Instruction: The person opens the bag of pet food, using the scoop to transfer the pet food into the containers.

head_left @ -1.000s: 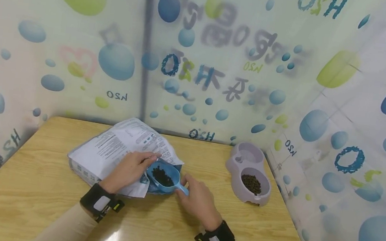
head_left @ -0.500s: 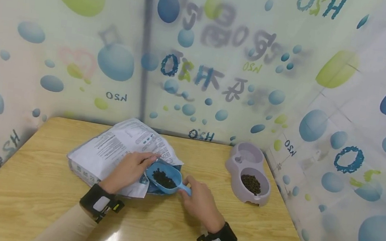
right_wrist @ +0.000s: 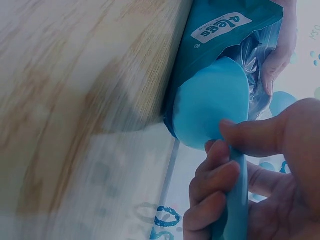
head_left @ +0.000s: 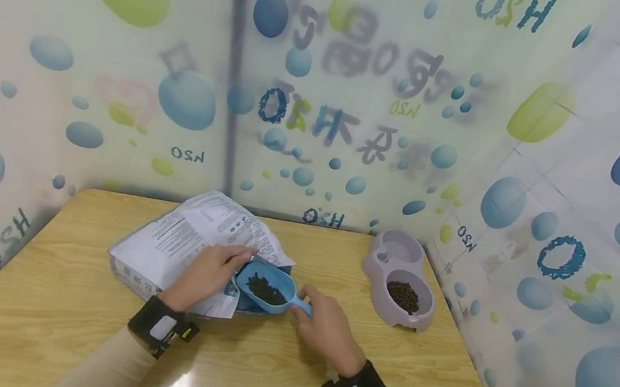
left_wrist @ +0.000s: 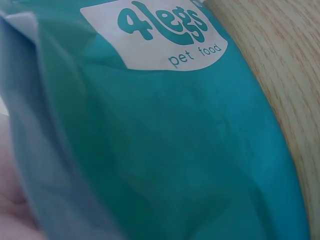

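My right hand (head_left: 326, 329) grips the handle of a light blue scoop (right_wrist: 210, 102), fingers curled round it and thumb laid along it. Dark brown kibble (head_left: 266, 290) lies in the scoop's bowl. The scoop sits at the mouth of a pet food bag (head_left: 196, 231) that lies on its side, printed white above and teal on the underside (left_wrist: 165, 140). My left hand (head_left: 208, 278) holds the upper edge of the bag's mouth, thumb at the silvery lining in the right wrist view. How much food is inside the bag is hidden.
A pale lilac double bowl (head_left: 372, 271) stands at the table's right side; its nearer hollow holds kibble (head_left: 403, 297), the farther one shows none. The wooden table (head_left: 244, 365) meets patterned walls at the back and right.
My right hand has drawn the scoop slightly right and toward me, out of the bag's mouth, with its kibble. The left hand and the bag have stayed in place.
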`<state>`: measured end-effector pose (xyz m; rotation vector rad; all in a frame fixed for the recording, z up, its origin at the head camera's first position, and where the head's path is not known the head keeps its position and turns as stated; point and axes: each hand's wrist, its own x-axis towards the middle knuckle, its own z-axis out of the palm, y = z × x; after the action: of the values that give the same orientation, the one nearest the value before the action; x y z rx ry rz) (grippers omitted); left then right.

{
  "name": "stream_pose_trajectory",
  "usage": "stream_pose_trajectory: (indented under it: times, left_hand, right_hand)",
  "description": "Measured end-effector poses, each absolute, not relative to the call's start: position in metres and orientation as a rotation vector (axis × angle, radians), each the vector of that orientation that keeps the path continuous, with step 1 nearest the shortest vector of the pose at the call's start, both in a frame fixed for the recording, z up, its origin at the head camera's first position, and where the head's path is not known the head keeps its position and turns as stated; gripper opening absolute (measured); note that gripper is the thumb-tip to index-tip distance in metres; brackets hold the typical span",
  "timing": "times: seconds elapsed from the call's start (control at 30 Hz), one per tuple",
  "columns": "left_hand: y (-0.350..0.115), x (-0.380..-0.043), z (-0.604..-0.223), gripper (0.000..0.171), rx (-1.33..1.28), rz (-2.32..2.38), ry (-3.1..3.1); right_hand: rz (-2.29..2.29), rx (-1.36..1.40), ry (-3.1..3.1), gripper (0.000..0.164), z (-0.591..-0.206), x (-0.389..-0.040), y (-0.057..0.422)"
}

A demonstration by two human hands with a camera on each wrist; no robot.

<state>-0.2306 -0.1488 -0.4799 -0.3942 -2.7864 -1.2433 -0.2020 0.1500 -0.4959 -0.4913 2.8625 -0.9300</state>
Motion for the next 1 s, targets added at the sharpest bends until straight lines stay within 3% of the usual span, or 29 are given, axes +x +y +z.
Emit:
stream_pose_trajectory:
  times: [1.0]
  left_hand:
    - [-0.148,-0.228,-0.479,0.043,-0.395,-1.275,-2.772]
  right_hand:
    - [-0.981,-0.517,2.912,0.01,-0.49,-0.191,0.182]
